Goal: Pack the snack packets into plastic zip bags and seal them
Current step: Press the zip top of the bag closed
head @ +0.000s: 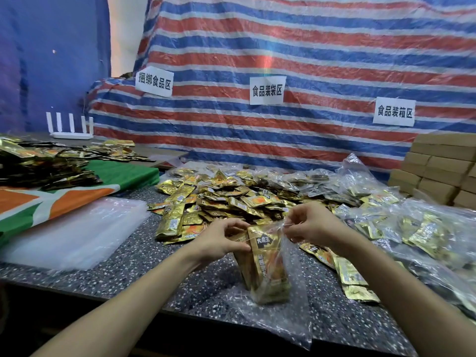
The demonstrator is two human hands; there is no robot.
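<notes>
clear: tabletop (159, 266) front-left | blocked: loose packets (226, 199) behind, bagged packets (412, 228) right, apparently piled

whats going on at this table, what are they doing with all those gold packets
A person is bagging snacks. The left hand grips the top of a clear zip bag with a few gold snack packets standing inside. The right hand pinches the bag's mouth, which does not look sealed yet. A pile of loose packets lies just behind, a stack of empty bags to the left, and filled bags to the right.
</notes>
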